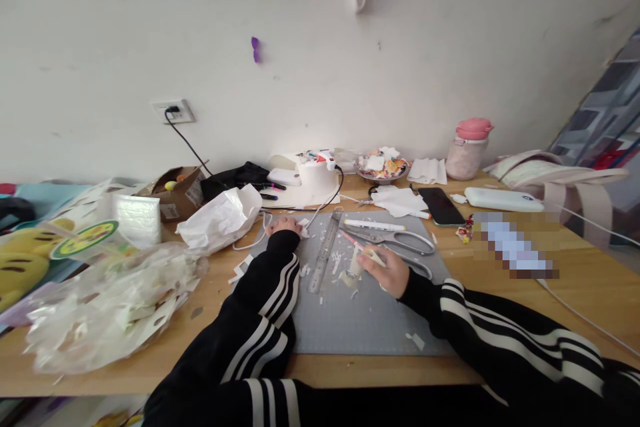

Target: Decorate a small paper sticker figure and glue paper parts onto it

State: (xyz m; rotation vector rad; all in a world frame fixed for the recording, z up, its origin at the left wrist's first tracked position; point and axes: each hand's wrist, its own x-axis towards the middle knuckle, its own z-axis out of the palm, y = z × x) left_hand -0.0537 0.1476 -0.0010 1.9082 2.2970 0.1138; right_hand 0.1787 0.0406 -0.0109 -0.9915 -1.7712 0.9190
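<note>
At the upper left of the grey cutting mat (pixel 375 337), my left hand (pixel 284 225) rests with curled fingers among white scraps and a white cable; what it holds, if anything, is hidden. Over the mat's middle, my right hand (pixel 384 271) is closed on a slim pink pen-like tool (pixel 351 238), whose tip points up and left. A cream paper piece (pixel 353 272) lies at its fingertips, partly covered by them. Between the hands is a clear ruler (pixel 325 252). Large scissors (pixel 400 239) and a white marker (pixel 375 225) lie just beyond my right hand.
Behind the mat stand a white round container (pixel 318 180) and a bowl of paper scraps (pixel 383 170). A phone (pixel 441 207), a white power bank (pixel 503 199) and a pink-lidded bottle (pixel 467 155) are at right. Crumpled plastic (pixel 110 307) and a cardboard box (pixel 175 197) occupy the left.
</note>
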